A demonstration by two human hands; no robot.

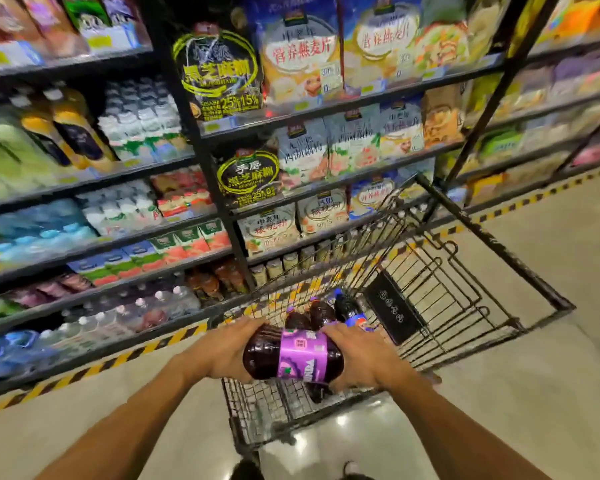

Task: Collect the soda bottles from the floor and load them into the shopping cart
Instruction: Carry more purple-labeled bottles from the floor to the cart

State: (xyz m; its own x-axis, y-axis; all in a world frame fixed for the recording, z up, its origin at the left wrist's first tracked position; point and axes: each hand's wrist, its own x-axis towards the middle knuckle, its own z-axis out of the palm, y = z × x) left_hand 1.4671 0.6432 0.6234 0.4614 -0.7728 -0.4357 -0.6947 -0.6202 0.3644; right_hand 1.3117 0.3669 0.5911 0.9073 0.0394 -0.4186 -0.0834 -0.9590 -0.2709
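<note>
A dark soda bottle with a purple label (293, 355) lies sideways between both my hands, held above the near end of the black wire shopping cart (440, 289). My left hand (222, 348) grips its bottom end and my right hand (361, 358) grips the other end. Inside the cart lie two more dark purple-capped bottles (321, 313) and a dark bottle with a blue cap and blue label (349, 310). Part of another bottle (316, 391) shows under the one I hold.
Black store shelves (201, 157) packed with drinks and food bags run along the left and back. A yellow-black striped strip (125, 358) marks the floor at the shelf base. Pale shiny floor lies to the right of the cart. A black sign panel (392, 310) hangs inside the cart.
</note>
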